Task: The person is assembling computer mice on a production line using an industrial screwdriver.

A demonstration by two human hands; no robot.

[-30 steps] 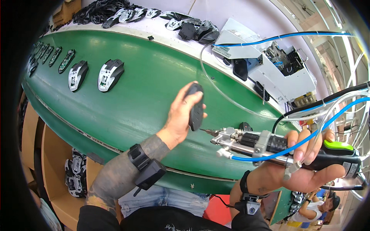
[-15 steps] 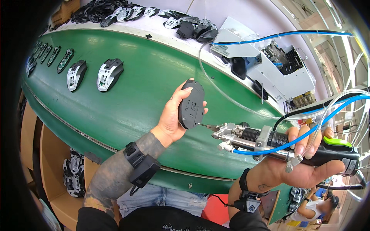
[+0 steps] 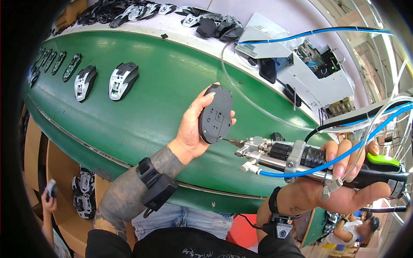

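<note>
My left hand [image 3: 192, 124] is wrapped round a black computer mouse [image 3: 216, 115], its underside facing up, with the thumb along the upper left edge. My right hand [image 3: 340, 180] grips a power screwdriver [image 3: 301, 160] with a black body, metal clamps and a green lever. The screwdriver's thin bit [image 3: 230, 140] reaches the mouse's lower right end, at or beside a screw hole; whether it sits in the hole I cannot tell. A blue air hose [image 3: 301, 174] runs along the tool and past my right fingers.
Two silver-and-black mouse shells [image 3: 123, 81] lie on the green bench [image 3: 155, 103], with several circuit boards [image 3: 72, 67] farther left. A white screw feeder [image 3: 314, 79] stands at the back right. More shells fill a carton [image 3: 64, 193] below; another person's hand [image 3: 50, 202] is beside it.
The mouse has turned slightly and its top has shifted right; the bit stays at its lower end. Another person's hand holding a small grey object has come into view at lower left.
</note>
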